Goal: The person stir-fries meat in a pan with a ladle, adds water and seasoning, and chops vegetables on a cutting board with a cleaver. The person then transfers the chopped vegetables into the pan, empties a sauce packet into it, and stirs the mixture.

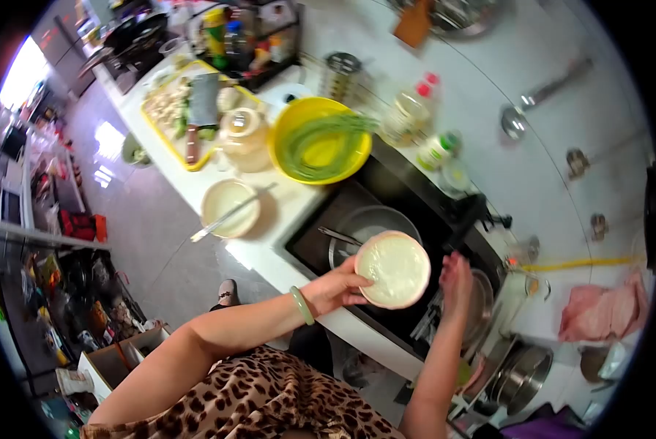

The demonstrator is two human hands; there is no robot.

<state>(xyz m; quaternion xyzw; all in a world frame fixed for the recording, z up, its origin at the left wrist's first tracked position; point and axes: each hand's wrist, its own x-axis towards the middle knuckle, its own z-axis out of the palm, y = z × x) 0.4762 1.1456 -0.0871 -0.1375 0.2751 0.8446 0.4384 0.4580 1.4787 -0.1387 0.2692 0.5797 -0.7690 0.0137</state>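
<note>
My left hand (335,287), with a pale green bangle on the wrist, grips a round bowl (395,269) by its rim. The bowl is whitish inside with a pinkish rim, and it is held over the dark sink (372,183). A metal basin (405,219) with a metal utensil handle in it sits in the sink, partly hidden behind the bowl. Just right of the bowl, my right hand (456,285) is raised, slightly blurred, its fingers loosely apart with nothing seen in them. Another metal basin (480,311) lies beside that hand. The black faucet (482,212) stands at the sink's back edge.
On the counter are a yellow bowl (288,150) of long green beans, a white bowl (222,205) with chopsticks across it, a glass jar (244,139), and a yellow-edged board (168,155) with a cleaver (203,102) and chopped food. Bottles (408,117) stand behind the sink.
</note>
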